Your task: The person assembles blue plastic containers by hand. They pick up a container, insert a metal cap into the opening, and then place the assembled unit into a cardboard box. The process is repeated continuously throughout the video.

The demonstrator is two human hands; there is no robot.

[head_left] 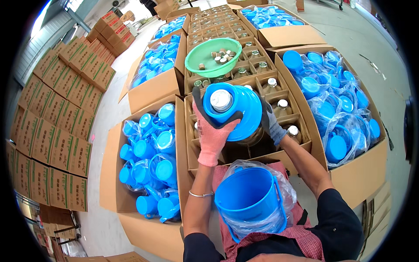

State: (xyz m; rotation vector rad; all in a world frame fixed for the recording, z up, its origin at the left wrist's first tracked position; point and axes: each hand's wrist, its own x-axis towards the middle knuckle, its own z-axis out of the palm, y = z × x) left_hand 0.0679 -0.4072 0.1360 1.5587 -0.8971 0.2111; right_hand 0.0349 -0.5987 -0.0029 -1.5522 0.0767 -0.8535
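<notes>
My left hand point(210, 129), in a pink glove with dark fingertips, is closed around the neck of a blue plastic thermos top point(249, 114). A white cap point(221, 100) sits inside the top's upper ring. Against the right edge of its wide flange presses my right hand point(272, 124) in a grey and black glove, its fingertips partly hidden. Part of a glass liner point(257, 136) shows beneath the flange; whether it is joined to the top I cannot tell. In my lap stands a blue bucket-like thermos shell point(244, 187) with a side handle, wrapped in clear plastic film.
Ahead, a divided carton point(309, 146) holds glass liners with white caps. A green basin point(198, 56) with several stoppers rests on the dividers. Open cartons of blue plastic parts flank it, left point(180, 144) and right point(321, 144). Stacked closed cartons point(56, 144) line the far left.
</notes>
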